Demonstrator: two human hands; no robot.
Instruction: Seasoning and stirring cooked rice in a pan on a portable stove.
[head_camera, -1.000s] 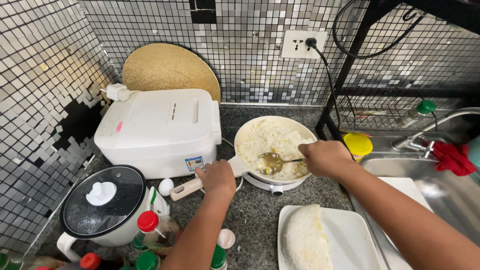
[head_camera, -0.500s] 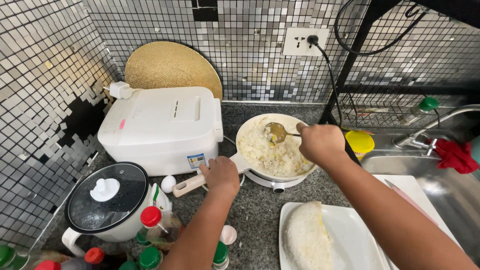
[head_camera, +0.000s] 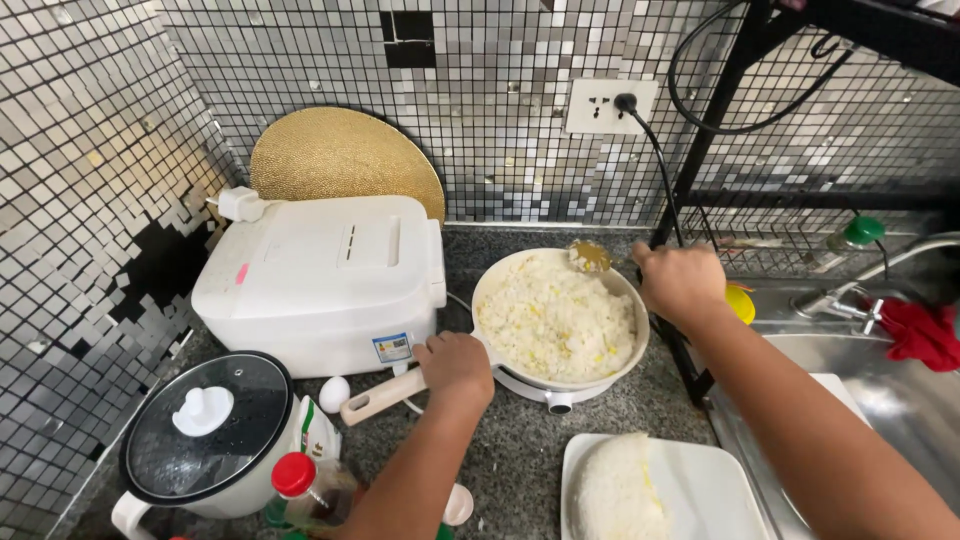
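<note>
A white pan (head_camera: 618, 372) full of fried rice with yellow bits (head_camera: 558, 322) sits on a small electric burner on the dark granite counter. My left hand (head_camera: 455, 366) grips the pan's pale wooden handle (head_camera: 382, 398) at the pan's left side. My right hand (head_camera: 682, 282) holds a spoon (head_camera: 590, 257), whose bowl rests at the pan's far rim. A white square plate (head_camera: 700, 488) in front of the pan carries a mound of white rice (head_camera: 612, 490).
A white boxy appliance (head_camera: 325, 280) stands left of the pan, a round gold board (head_camera: 345, 160) behind it. A rice cooker with glass lid (head_camera: 205, 425), an egg (head_camera: 334, 393) and a red-capped bottle (head_camera: 300, 485) crowd the front left. Sink (head_camera: 900, 390) and faucet (head_camera: 845, 305) lie right.
My right hand has carried the spoon from the pan's middle to its far rim. The left hand has stayed on the handle.
</note>
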